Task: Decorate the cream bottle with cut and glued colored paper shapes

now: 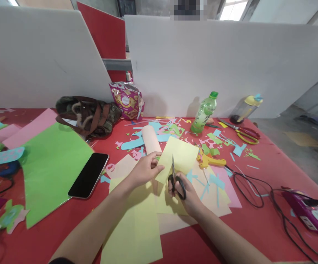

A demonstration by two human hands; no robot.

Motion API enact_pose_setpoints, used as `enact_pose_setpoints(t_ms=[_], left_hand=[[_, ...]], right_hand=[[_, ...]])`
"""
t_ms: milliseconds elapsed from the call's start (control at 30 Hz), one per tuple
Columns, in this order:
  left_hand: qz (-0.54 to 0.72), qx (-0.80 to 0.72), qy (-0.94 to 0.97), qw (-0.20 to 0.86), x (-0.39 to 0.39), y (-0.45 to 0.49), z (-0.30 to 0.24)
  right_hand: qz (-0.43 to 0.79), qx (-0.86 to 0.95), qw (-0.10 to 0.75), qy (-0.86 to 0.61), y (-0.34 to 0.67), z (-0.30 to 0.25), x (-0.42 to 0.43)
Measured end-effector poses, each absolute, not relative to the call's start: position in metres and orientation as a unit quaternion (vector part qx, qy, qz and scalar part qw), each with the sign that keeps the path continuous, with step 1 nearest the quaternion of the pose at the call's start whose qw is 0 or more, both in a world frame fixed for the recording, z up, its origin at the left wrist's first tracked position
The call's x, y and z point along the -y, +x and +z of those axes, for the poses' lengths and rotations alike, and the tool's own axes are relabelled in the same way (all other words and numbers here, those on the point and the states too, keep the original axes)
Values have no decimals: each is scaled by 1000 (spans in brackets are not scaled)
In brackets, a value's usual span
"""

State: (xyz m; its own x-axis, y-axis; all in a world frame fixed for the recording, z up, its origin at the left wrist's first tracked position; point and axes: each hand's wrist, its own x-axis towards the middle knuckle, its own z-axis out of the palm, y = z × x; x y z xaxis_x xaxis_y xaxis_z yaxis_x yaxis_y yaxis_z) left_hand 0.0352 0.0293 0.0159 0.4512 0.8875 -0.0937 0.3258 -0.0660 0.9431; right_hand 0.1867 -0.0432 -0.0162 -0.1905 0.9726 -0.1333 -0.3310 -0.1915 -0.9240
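Note:
My left hand (145, 169) pinches the left edge of a pale yellow paper sheet (179, 156) and holds it up off the red table (260, 172). My right hand (185, 194) grips black-handled scissors (174, 178), blades pointing up into the sheet's lower edge. More yellow and peach sheets (139, 227) lie flat under both hands. A rolled peach paper tube (150, 139) lies just beyond my left hand.
A black phone (89, 175) rests on a green sheet (51, 165) at left. Behind are a bag (89, 115), snack pouch (127, 99), green bottle (204, 112), yellow glue gun (211, 160), red-yellow scissors (244, 132). Cables (258, 190) run to a purple power strip (310, 212). Paper scraps are scattered about.

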Motion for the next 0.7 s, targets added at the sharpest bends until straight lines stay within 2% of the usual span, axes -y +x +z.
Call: enact_pose_setpoints(t_ms=[700], left_hand=[[257,-506,705,425,-35,19,33]], right_hand=[[684,379,469,-409,186,-15,44]])
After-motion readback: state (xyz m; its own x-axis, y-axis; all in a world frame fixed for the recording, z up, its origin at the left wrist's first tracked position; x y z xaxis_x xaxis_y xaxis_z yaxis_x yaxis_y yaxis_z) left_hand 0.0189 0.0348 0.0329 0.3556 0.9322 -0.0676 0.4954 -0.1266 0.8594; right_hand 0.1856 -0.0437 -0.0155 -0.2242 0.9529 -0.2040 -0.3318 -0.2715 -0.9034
